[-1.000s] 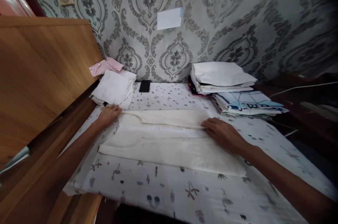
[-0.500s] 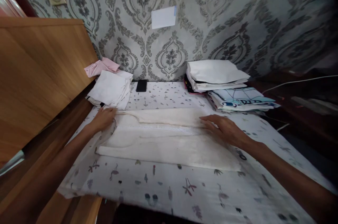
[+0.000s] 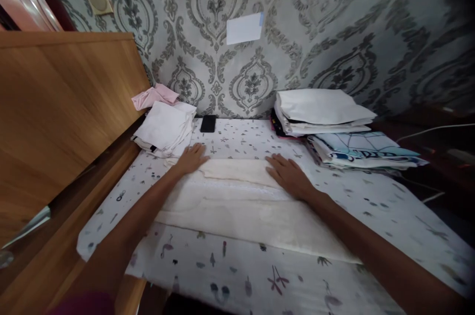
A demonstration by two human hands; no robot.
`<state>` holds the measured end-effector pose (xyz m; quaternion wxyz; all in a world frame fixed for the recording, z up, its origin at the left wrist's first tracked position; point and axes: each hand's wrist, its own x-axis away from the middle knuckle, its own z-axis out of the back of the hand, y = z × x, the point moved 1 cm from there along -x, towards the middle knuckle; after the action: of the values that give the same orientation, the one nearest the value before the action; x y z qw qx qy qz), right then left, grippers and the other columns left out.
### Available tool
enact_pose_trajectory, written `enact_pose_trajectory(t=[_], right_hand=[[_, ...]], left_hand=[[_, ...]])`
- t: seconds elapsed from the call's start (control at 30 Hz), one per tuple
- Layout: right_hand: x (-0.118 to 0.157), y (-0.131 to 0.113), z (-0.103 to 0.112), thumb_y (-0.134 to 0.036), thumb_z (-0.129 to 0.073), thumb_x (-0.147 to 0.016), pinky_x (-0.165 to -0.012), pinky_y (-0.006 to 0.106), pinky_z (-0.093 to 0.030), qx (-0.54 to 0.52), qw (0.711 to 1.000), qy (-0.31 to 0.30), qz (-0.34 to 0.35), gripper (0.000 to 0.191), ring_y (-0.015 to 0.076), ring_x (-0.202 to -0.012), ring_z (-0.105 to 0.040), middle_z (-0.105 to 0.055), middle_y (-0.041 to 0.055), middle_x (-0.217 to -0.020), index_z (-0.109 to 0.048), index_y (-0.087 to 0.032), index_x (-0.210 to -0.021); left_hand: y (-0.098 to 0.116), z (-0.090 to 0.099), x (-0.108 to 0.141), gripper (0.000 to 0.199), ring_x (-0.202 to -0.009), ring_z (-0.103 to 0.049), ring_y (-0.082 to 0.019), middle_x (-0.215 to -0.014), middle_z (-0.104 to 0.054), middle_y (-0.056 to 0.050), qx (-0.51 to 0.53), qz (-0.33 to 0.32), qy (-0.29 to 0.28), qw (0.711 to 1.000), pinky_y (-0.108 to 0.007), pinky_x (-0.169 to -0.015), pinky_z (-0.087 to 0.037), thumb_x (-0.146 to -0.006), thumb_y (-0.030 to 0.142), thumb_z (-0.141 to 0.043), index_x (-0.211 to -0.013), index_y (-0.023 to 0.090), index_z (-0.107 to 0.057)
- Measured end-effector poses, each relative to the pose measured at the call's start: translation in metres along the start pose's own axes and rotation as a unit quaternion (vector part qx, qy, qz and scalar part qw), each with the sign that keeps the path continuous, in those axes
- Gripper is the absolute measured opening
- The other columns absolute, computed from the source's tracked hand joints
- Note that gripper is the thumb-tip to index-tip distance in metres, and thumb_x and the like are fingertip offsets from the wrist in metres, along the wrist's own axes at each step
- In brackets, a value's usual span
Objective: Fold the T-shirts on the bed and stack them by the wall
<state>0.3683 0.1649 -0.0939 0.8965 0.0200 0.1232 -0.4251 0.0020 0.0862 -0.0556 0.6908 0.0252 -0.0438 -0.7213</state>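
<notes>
Cream Cloth Lies Lengthwise Beneath Two Open Hands

A cream cloth (image 3: 245, 217) stretches from side to side on a counter (image 3: 237, 275) covered by a white sheet (image 3: 187, 250) printed with small colored figures. The cloth's near edge slants down toward the right, with the person's forearms crossing over both ends. Its near part forms a wide, smooth band; beyond it runs a narrow, whiter strip, then another cream band with a thin tan, slightly wavy edge. Faint wrinkles mark the surface.

At the far edge, the left hand (image 3: 193, 158) rests palm down toward the left end, its grip open. The right hand (image 3: 287, 174) lies on the far band, its grip also open, fingers extended.

Farther back, folded white cloths (image 3: 163, 124) sit at left below a pink cloth (image 3: 155, 96). At right are blue-patterned folded cloths (image 3: 365, 149) and a white-topped stack (image 3: 322, 109). A flat black object (image 3: 208, 124) lies near the patterned wall (image 3: 252, 70).
</notes>
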Motion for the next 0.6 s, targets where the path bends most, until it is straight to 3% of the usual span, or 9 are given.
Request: enact_pose_trajectory(t=[0.2,0.43,0.6], right_hand=[[-0.001,0.001,0.002,-0.045,-0.028,-0.101,-0.113,0.055,-0.037,-0.017,1.000,-0.001,0.003,0.056,0.0288,-0.143,-0.042,-0.048,0.0159,-0.152,-0.048,-0.019,-0.146],[0.001,-0.009,0.015,-0.043,-0.034,-0.102,-0.120,0.048,-0.027,-0.044,0.997,-0.047,-0.036,0.057,0.0283,-0.147,-0.034,-0.043,0.0190,-0.155,-0.046,-0.012,-0.148],[0.013,0.017,0.025,-0.051,-0.034,-0.102,-0.122,0.051,-0.021,-0.071,0.990,-0.078,-0.090,0.061,0.0271,-0.152,-0.024,-0.034,0.0145,-0.161,-0.038,-0.018,-0.153]], left_hand=[[-0.044,0.003,0.027,0.057,-0.154,-0.016,-0.024,-0.164,-0.028,-0.012,-0.055,-0.003,0.015,0.998,-0.051,-0.123,-0.015,-0.104,0.042,-0.025,-0.155,0.017,-0.033],[-0.061,-0.001,0.031,0.057,-0.153,-0.022,-0.025,-0.162,-0.034,-0.011,-0.089,-0.023,0.036,0.995,-0.052,-0.120,-0.024,-0.103,0.038,-0.024,-0.153,0.017,-0.039],[-0.070,-0.013,0.022,0.059,-0.151,-0.026,-0.028,-0.160,-0.038,-0.012,-0.085,-0.031,0.058,0.994,-0.054,-0.119,-0.027,-0.100,0.039,-0.024,-0.152,0.017,-0.042]])
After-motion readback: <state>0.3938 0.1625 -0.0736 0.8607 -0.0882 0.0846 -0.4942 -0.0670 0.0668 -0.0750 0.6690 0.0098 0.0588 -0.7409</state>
